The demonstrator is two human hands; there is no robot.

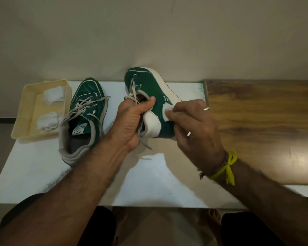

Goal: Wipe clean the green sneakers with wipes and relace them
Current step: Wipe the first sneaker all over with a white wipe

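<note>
Two green sneakers are seen, both placed relative to the white table [34, 171]. Nearest its front edge, the left hand [132, 121] is raised above the table's middle, its fingers curled into the collar of the held sneaker [149, 89] with the thumb clamped over the collar edge, so the grip is closed firmly on that shoe. Just to the right, also over the table, the right hand [194, 125] is bent around a white wipe [168, 112], which is pinched under the fingertips and pressed against the sneaker's green side beside the white heel panel; a ring is worn on one finger and a yellow thread [229, 167] is tied at the wrist. The held sneaker is lifted off the table and tipped onto its side, its long axis running away from the front edge, heel near, toe far, sole turned to the right. Its laces hang loose. The second sneaker [85, 110] is set upright on the table's left part, toe likewise pointed away, laces slack. At the table's far left corner a cream tray [23, 110] is placed, with two crumpled wipes [52, 94] counted inside.
</note>
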